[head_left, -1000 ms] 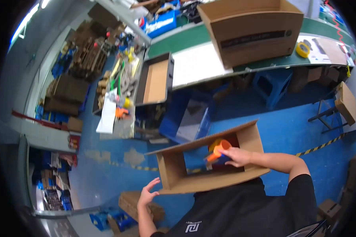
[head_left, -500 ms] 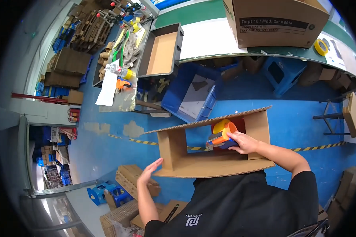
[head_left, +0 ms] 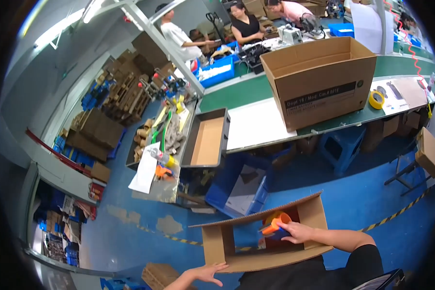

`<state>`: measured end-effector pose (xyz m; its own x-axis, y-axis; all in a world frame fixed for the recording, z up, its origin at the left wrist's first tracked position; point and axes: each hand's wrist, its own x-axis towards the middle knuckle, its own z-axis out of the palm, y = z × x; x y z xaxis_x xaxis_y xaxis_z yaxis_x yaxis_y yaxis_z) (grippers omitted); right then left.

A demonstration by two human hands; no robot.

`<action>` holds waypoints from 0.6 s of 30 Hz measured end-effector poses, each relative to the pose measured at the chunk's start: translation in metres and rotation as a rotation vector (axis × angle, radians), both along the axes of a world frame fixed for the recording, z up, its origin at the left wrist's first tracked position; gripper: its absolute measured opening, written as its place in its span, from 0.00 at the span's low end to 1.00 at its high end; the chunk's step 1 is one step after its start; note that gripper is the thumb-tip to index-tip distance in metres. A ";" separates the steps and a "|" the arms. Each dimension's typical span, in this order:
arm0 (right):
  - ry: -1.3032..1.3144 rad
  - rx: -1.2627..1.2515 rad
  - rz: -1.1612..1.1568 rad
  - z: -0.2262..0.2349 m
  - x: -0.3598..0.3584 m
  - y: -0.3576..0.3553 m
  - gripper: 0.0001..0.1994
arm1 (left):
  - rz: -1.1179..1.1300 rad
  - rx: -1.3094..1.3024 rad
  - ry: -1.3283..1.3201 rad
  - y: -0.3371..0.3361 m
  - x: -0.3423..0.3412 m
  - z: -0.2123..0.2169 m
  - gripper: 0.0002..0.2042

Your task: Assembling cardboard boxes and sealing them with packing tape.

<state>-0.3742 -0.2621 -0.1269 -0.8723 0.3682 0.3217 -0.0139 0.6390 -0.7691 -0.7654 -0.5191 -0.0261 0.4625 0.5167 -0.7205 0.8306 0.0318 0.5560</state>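
An open cardboard box (head_left: pixel 275 261) lies against the front of my body, its inside facing up and its flaps standing out. Inside its opening, my right hand (head_left: pixel 297 233) grips an orange and yellow tape dispenser (head_left: pixel 274 224) toward the right end. My left hand (head_left: pixel 209 273) is open, fingers stretched out, at the box's near left corner. It seems to touch the cardboard there. Part of the dispenser is hidden behind my fingers.
A large open carton (head_left: pixel 324 92) stands on the green-topped bench (head_left: pixel 217 102) ahead. Left of it is a dark tray (head_left: pixel 210 142); below, a blue bin (head_left: pixel 244 188) and a blue stool (head_left: pixel 341 147). A yellow tape roll (head_left: pixel 376 99) lies at the right. Co-workers (head_left: pixel 249 26) are beyond.
The view has tilted up, bringing co-workers in and the box lower in the picture. My left hand has gone from the box's left side to its near left corner. My right still holds the dispenser.
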 end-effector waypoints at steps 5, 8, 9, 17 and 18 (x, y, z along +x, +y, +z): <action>-0.067 -0.001 0.095 0.001 -0.003 0.003 0.38 | -0.179 0.128 0.195 0.060 0.002 0.017 0.33; -0.072 0.005 0.135 -0.004 -0.008 0.003 0.37 | -0.175 -0.055 0.206 0.090 -0.001 0.025 0.34; -0.073 0.016 0.129 -0.005 -0.008 0.002 0.37 | -0.179 -0.043 0.208 0.092 -0.002 0.022 0.34; -0.158 -0.067 0.111 0.007 -0.010 -0.009 0.39 | -0.080 -0.127 0.073 0.103 -0.022 0.007 0.31; -0.157 -0.062 0.100 0.010 -0.010 -0.009 0.39 | -0.032 -0.137 0.039 0.107 -0.022 0.008 0.31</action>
<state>-0.3840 -0.2709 -0.1172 -0.9430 0.2926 0.1583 0.0484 0.5914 -0.8049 -0.7873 -0.4125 -0.0178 0.4476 0.3973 -0.8011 0.8533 0.0781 0.5155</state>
